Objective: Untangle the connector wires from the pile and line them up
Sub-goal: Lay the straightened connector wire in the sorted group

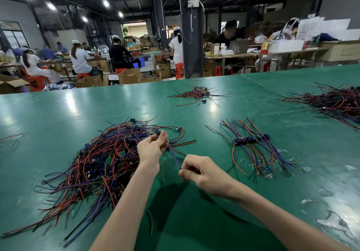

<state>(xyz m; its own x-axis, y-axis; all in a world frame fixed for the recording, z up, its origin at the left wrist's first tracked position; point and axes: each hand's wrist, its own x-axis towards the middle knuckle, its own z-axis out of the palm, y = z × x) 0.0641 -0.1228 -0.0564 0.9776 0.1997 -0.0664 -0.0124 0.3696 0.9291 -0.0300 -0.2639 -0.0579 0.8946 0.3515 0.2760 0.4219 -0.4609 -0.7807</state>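
A big tangled pile of red, blue and black connector wires [101, 165] lies on the green table at the left. My left hand [152, 147] pinches the connector end of one wire at the pile's right edge. That wire's blue lead [174, 157] runs taut down to my right hand [202, 171], which pinches its lower end. To the right, a row of lined-up connector wires [253, 145] lies side by side, their dark connectors in a line.
A small wire heap [198, 94] sits further back and a larger heap [339, 101] at the far right. A few loose wires [11, 137] lie at the left edge. Beyond the green table [214, 221], people work at benches among cardboard boxes.
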